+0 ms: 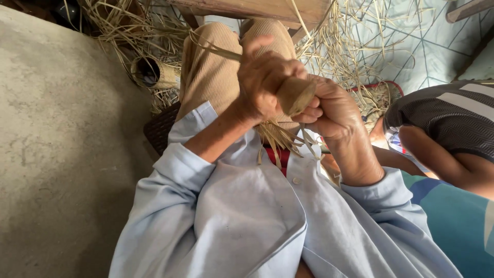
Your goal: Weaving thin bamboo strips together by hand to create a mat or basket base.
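Grey concrete floor [56, 154] fills the left of the head view, and pale tiled floor [427, 46] with thin dark lines shows at the upper right. Dry straw-coloured leaf strips [355, 56] lie scattered across the tiles and heap up near the top left, where a short hollow tube of coiled leaf [154, 73] rests on its side with its dark mouth facing the camera. A wooden board [257, 7] crosses the top edge above the person's knees, which are clad in ribbed tan trousers [208, 72].

Both hands meet over the lap, in front of a light blue shirt [242, 216]. The left hand [265, 82] has its grip wrapped tight around the near end of a small tan roll of leaf [296, 95], the thumb raised and pointing upward. The right hand [337, 110] closes its grip on the other end of the same roll, fingers curled under it and touching the left hand's fingers. Loose ends of the strips [278, 139] hang from beneath the roll toward the shirt, and one long strip [216, 49] runs from the left hand up across the trousers.

At the right edge another person in a dark striped shirt [453, 116] bends forward, a bare arm [442, 159] reaching toward the middle, well apart from the roll.
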